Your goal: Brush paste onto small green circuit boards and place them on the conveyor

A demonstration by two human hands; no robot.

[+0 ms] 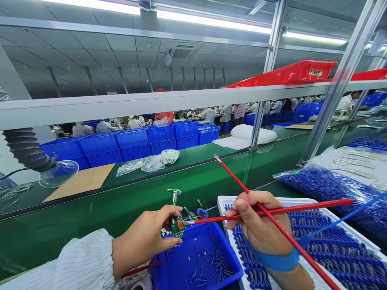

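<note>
1. The circuit board (177, 225) is small and green, with red wires running off it and a little silver cylinder on a stalk above it. It sits just above the near left corner of the blue bin (196, 262).
2. The left hand (145, 239) is closed on the board, pinching its edge between thumb and fingertips.
3. The right hand (261, 225) is closed on two red brushes: one red brush (272, 211) lies almost level with its bristle tip touching the board, while the second red brush (232, 175) slants up and away over the belt.
4. The blue bin holds scattered small metal pins; beside it, under the right hand, is a white tray (223, 201) of blue parts.
5. The green conveyor belt (121, 201) runs behind, with a cardboard sheet (81, 181) and plastic bags (157, 161) on it.
</note>
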